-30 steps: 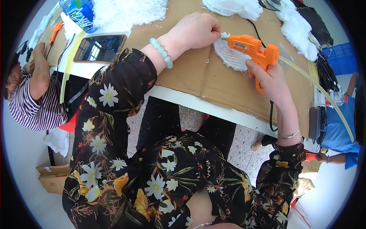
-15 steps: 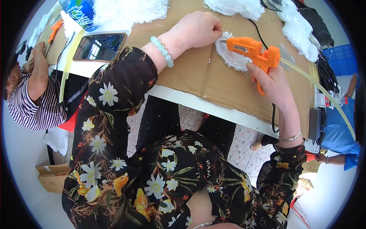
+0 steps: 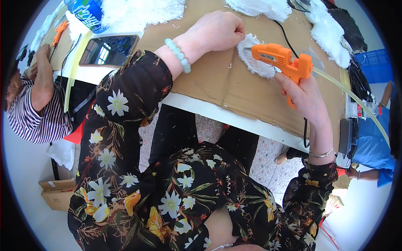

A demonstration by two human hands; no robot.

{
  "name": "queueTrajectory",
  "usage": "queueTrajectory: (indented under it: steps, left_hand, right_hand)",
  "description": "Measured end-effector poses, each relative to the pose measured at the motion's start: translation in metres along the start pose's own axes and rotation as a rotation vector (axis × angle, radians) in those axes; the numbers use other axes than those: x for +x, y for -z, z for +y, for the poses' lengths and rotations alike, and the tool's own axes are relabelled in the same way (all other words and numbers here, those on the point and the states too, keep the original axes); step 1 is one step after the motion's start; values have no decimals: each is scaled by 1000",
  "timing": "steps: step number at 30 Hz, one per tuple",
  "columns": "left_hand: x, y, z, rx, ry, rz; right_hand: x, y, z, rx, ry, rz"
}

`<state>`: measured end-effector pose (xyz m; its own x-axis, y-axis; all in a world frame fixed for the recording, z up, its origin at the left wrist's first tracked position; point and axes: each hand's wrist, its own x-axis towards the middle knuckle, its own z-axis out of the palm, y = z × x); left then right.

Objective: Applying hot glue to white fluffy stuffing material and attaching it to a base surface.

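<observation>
An orange hot glue gun point(image 3: 278, 58) is gripped in my right hand point(image 3: 303, 92), its nozzle pointing left over a small white fluffy piece point(image 3: 256, 62). A long translucent glue stick point(image 3: 347, 93) sticks out of its rear and curves down to the right. My left hand point(image 3: 222, 31) is closed, thumb and fingers pinched together at the upper left edge of the white piece. Whatever lies between those fingertips is hidden. The piece rests on a brown cardboard sheet point(image 3: 201, 83) that covers the table.
White fluffy material point(image 3: 142, 14) lies along the far side, with more point(image 3: 328, 37) at the right. A phone point(image 3: 109, 50) and a blue bottle point(image 3: 87, 14) are at the left. Beyond them sits a person in a striped shirt point(image 3: 39, 106). A blue crate point(image 3: 372, 66) stands at the far right.
My right hand has drawn the glue gun slightly right and toward me, so its nozzle is farther from my left fingertips. My left hand has barely moved.
</observation>
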<state>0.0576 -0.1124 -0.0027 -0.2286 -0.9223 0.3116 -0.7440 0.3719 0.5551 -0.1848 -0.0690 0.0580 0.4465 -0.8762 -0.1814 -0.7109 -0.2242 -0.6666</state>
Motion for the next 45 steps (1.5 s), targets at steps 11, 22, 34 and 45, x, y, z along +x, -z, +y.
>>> queueTrajectory:
  steps: [11, 22, 34, 45]
  left_hand:
    - [1, 3, 5, -9, -5, -30]
    - [1, 2, 4, -19, -2, -31]
    - [-2, 5, 5, -51, 16, -8]
    - [-7, 11, -16, 365, -301, 225]
  right_hand:
    - [11, -2, 4, 8, 36, 99]
    - [8, 1, 2, -12, -21, 69]
    - [7, 5, 7, 15, -4, 55]
    - [18, 4, 25, 867, 101, 107]
